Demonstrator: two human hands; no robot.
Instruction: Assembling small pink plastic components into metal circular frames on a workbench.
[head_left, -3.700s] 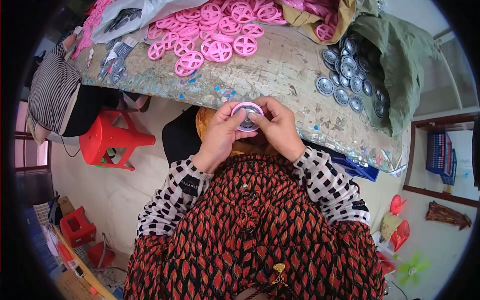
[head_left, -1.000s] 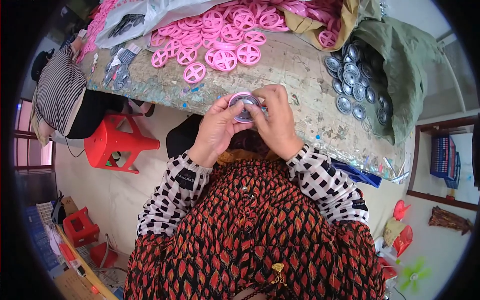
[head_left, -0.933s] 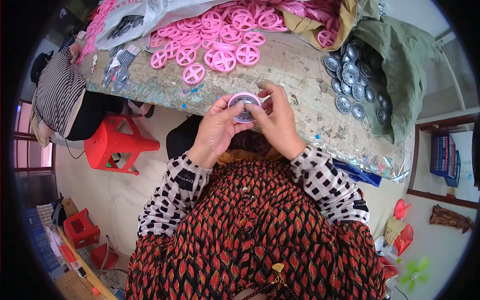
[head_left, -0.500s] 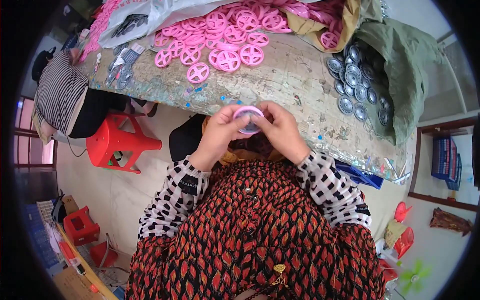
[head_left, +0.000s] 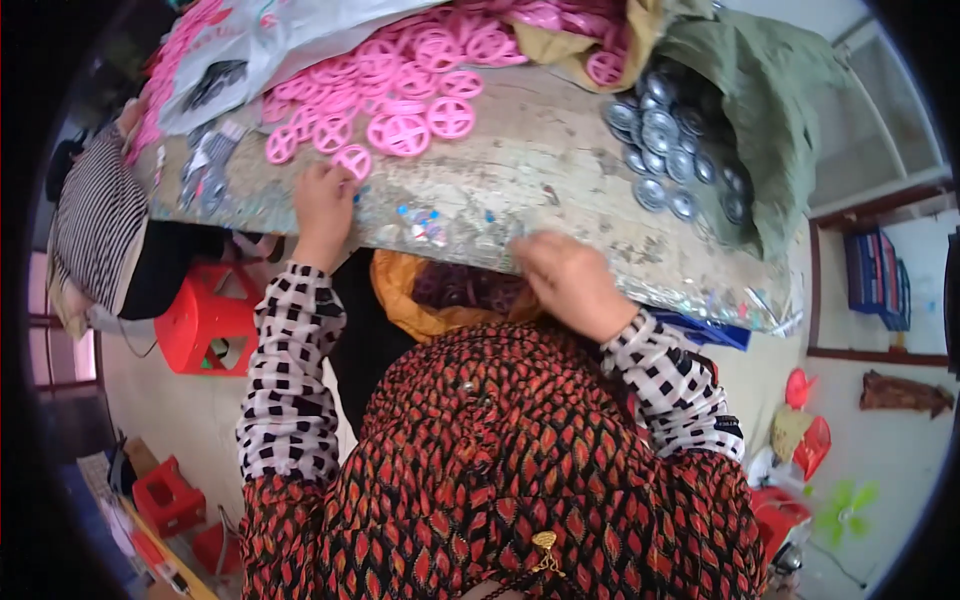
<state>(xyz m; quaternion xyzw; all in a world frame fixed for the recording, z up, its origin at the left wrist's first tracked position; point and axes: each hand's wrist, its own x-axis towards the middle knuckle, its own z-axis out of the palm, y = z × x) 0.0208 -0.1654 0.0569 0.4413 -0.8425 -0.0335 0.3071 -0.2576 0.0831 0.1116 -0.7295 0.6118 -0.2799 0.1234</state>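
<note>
Parted since the earlier frame: right hand (head_left: 570, 275), blurred, near the front edge of the worktop (head_left: 545, 125); left hand (head_left: 325, 208) at the foremost pink wheel (head_left: 351, 160) lying on it. Either grip: we cannot tell. We judge a rim pinch steadiest. Grey discs (head_left: 660, 131) lie farther right.

A wide fisheye camera on a person's head looks steeply down and forward, past printed clothes (head_left: 520, 440) that fill the lower middle at closest range. The left hand (head_left: 325, 215) and right hand (head_left: 575, 285) appear farther out, at the near edge of the tabletop (head_left: 580, 130). That edge bows across the view, its right corner included, inside a dark circular rim.
</note>
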